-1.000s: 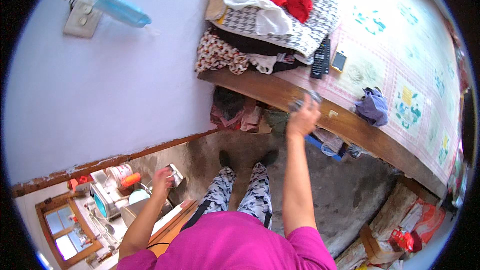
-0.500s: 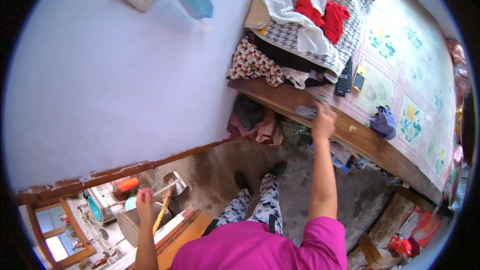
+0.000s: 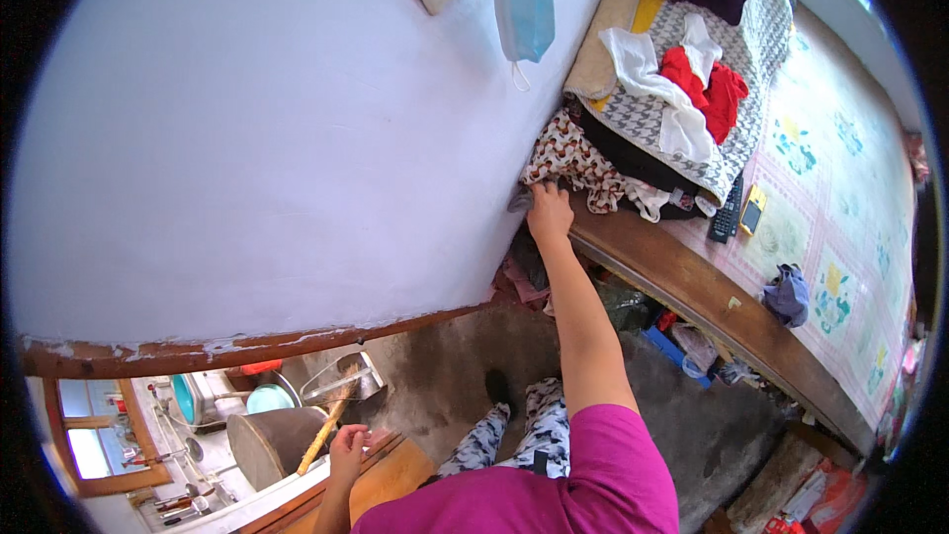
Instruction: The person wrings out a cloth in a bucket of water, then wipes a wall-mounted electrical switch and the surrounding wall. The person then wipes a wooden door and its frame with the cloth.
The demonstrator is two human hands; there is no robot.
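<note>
My right hand [image 3: 550, 216] reaches to the wall end of the wooden ledge. Its fingers are closed on a small grey cloth [image 3: 519, 200], mostly hidden beside the hand, close to the wall. Touching or nearly touching those fingers is a brown-and-white patterned cloth [image 3: 573, 160] at the bottom of a pile. Above it lies a grey-and-white houndstooth blanket [image 3: 717, 124] with white cloth [image 3: 682, 124] and a red garment [image 3: 727, 94] on top. My left hand [image 3: 346, 447] hangs low by a wooden edge, fingers loosely bent and apart, holding nothing visible.
A remote control [image 3: 726, 216], a yellow phone [image 3: 753, 210] and a crumpled purple-blue cloth [image 3: 787, 295] lie on the flowered bed cover [image 3: 825, 208]. A blue face mask [image 3: 523, 5] hangs on the wall. At lower left stand a round lidded pot [image 3: 272, 447] and a broom [image 3: 328, 430].
My right hand has moved left along the ledge to the wall, and the grey cloth has gone from the ledge's middle. My left hand has shifted right and down. The view has turned left.
</note>
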